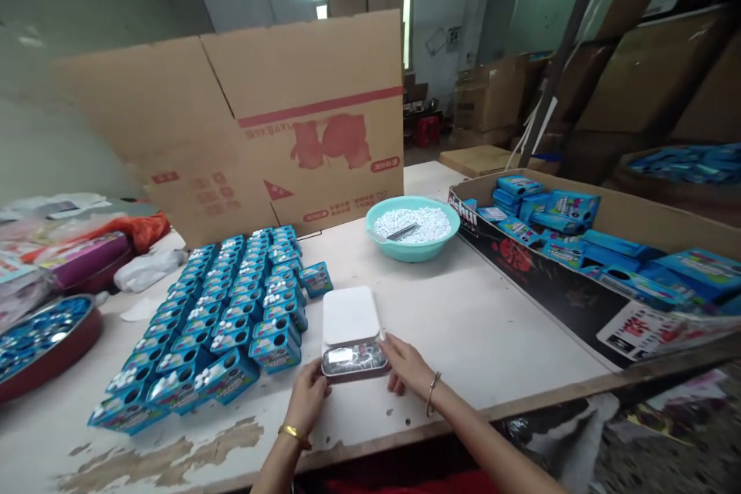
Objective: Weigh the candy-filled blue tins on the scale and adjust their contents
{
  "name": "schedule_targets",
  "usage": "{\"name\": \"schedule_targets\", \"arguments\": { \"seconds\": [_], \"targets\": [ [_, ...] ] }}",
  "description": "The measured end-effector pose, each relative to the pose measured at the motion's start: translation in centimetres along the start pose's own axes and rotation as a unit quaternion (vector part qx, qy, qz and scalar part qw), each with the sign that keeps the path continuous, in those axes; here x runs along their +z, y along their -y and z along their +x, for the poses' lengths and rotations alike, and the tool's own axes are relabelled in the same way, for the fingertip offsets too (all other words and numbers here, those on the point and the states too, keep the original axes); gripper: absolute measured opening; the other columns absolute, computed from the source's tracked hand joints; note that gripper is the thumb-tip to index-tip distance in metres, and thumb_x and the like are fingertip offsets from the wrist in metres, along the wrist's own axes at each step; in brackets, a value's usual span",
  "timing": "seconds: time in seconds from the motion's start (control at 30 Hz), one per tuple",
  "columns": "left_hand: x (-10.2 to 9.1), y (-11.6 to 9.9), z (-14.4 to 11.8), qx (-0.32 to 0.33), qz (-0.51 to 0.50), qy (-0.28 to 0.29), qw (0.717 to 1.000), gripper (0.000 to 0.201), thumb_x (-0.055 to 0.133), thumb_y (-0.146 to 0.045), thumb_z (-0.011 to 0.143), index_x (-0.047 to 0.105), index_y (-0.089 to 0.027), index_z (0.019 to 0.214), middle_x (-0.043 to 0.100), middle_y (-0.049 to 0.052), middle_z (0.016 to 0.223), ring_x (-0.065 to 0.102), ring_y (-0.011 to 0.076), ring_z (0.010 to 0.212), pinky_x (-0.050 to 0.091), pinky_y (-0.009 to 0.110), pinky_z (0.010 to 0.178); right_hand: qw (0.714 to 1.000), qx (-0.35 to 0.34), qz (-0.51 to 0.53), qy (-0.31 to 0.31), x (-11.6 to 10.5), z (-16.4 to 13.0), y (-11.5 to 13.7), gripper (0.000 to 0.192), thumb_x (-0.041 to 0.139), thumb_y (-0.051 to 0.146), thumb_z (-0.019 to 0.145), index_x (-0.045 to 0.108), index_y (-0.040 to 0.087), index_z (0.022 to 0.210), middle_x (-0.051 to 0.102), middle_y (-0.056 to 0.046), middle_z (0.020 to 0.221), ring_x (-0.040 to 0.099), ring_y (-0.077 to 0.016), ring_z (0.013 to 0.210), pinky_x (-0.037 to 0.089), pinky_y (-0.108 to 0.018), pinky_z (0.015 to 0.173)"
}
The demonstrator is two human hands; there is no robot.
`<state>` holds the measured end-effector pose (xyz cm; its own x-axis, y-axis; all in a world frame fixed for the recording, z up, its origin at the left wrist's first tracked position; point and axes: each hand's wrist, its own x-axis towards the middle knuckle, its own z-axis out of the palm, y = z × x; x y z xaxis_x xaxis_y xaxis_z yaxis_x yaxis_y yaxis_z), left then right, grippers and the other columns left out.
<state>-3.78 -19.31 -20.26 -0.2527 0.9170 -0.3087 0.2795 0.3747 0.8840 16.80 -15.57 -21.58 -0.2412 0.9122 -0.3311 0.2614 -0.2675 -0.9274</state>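
Scale: a small white kitchen scale (350, 330) with a silver display strip along its near edge sits on the surface near the person, just right of the blue tins.
Left hand: the left hand (307, 397) rests at the scale's near left corner, fingers together and curled against the edge of the display strip; a gold bangle is on the wrist.
Right hand: the right hand (408, 365) lies at the scale's near right corner, fingers extended and close together, tips touching the side of the display strip; a thin bracelet is on the wrist.
Grip: both hands touch the scale from either side; whether they clamp it or merely rest on it I cannot tell.
Tins: rows of open blue tins (220, 309) filled with white pieces run from the near left towards the far middle, the nearest row just beside the scale.
Single tin: one blue tin (316, 279) stands apart, just beyond the scale.
Bowl: a teal bowl (412, 228) of white pieces with a metal scoop in it sits farther off, right of centre.
Cardboard sheet: a flattened cardboard box (260, 116) stands upright at the far side.
Tray: a long cardboard tray (556, 289) on the right holds blue lids and packs.
Red dish: a round red dish (43, 343) with blue items lies at the left edge.
Surface: a worn white surface (475, 324), paint chipped at the near edge.
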Motion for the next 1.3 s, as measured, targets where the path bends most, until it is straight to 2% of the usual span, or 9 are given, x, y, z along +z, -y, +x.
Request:
{"name": "schedule_targets", "arguments": {
  "seconds": [0.13,0.27,0.43,0.5,0.57,0.7,0.9,1.13,1.3],
  "targets": [
    [-0.6,-1.8,1.0,0.064,0.142,0.067,0.985,0.036,0.055,-0.021,0.066,0.064,-0.014,0.1,0.063,0.007,0.093,0.061,0.0201,0.082,0.05,0.032,0.075,1.0,-0.021,0.006,0.021,-1.1,-0.5,-0.2,0.058,0.035,0.053,0.09,0.044,0.016,0.133,0.054,0.004,0.056,0.053,-0.0121,0.039,0.04,-0.021,0.037],
    [-1.8,-6.3,3.3,0.183,0.404,0.147,0.884,0.021,0.05,-0.028,0.079,0.067,-0.016,0.082,0.066,0.008,0.081,0.061,0.024,0.081,0.047,0.037,0.08,0.986,-0.107,-0.113,-0.066,-5.0,0.2,-0.3,0.056,0.038,0.052,0.09,0.051,0.014,0.129,0.064,-0.006,0.082,0.063,-0.0178,0.062,0.053,-0.032,0.059],
    [-3.7,-14.3,10.8,0.355,0.516,0.039,0.778,0.043,0.05,-0.031,0.084,0.053,-0.019,0.125,0.056,0.013,0.126,0.054,0.027,0.114,0.041,0.039,0.098,0.828,-0.291,-0.374,-0.301,-11.9,6.4,4.2,0.05,0.046,0.042,0.092,0.048,0.012,0.131,0.056,-0.018,0.122,0.051,-0.0281,0.114,0.044,-0.041,0.094],
    [-4.2,-16.7,14.3,0.351,0.577,0.03,0.737,0.052,0.056,-0.03,0.08,0.049,-0.018,0.13,0.051,0.014,0.133,0.048,0.0296,0.121,0.037,0.041,0.102,0.756,-0.285,-0.471,-0.353,-14.0,9.5,6.3,0.049,0.049,0.042,0.091,0.05,0.012,0.129,0.055,-0.018,0.123,0.048,-0.0292,0.115,0.04,-0.041,0.094],
    [-4.5,-18.0,17.2,0.316,0.622,0.038,0.716,0.061,0.064,-0.032,0.073,0.048,-0.017,0.13,0.052,0.016,0.132,0.048,0.0323,0.122,0.034,0.045,0.103,0.734,-0.267,-0.507,-0.365,-15.5,12.1,7.7,0.044,0.05,0.044,0.09,0.055,0.012,0.12,0.059,-0.017,0.113,0.051,-0.0284,0.106,0.04,-0.04,0.089],
    [-4.3,-18.1,20.1,0.275,0.653,0.063,0.703,0.053,0.068,-0.035,0.068,0.057,-0.015,0.116,0.062,0.016,0.115,0.055,0.0343,0.111,0.032,0.049,0.101,0.731,-0.237,-0.54,-0.343,-16.6,14.5,7.8,0.03,0.049,0.041,0.091,0.062,0.014,0.096,0.062,-0.012,0.09,0.051,-0.0251,0.087,0.035,-0.036,0.077],
    [-3.6,-17.1,19.9,0.259,0.667,0.081,0.694,0.024,0.061,-0.028,0.076,0.06,-0.017,0.096,0.067,0.013,0.101,0.06,0.0296,0.101,0.032,0.045,0.098,0.722,-0.219,-0.58,-0.307,-17.0,15.1,7.0,0.025,0.053,0.037,0.09,0.062,0.013,0.089,0.06,-0.014,0.091,0.047,-0.0266,0.088,0.03,-0.036,0.076],
    [-4.3,-20.2,16.3,0.317,0.634,0.053,0.703,0.026,0.052,-0.041,0.083,0.056,-0.018,0.093,0.065,0.01,0.098,0.06,0.028,0.095,0.029,0.046,0.102,0.721,-0.224,-0.599,-0.267,-17.7,15.2,7.5,0.018,0.056,0.028,0.088,0.064,0.011,0.089,0.061,-0.015,0.092,0.048,-0.0264,0.089,0.03,-0.034,0.071],
    [-2.3,-21.1,12.0,0.362,0.55,0.153,0.737,0.024,0.055,-0.043,0.079,0.06,-0.022,0.09,0.066,0.005,0.09,0.06,0.026,0.09,0.032,0.045,0.102,0.724,-0.212,-0.609,-0.245,-18.1,13.2,7.4,0.02,0.06,0.029,0.086,0.064,0.01,0.09,0.062,-0.015,0.093,0.049,-0.026,0.09,0.032,-0.034,0.071]
  ]
}}
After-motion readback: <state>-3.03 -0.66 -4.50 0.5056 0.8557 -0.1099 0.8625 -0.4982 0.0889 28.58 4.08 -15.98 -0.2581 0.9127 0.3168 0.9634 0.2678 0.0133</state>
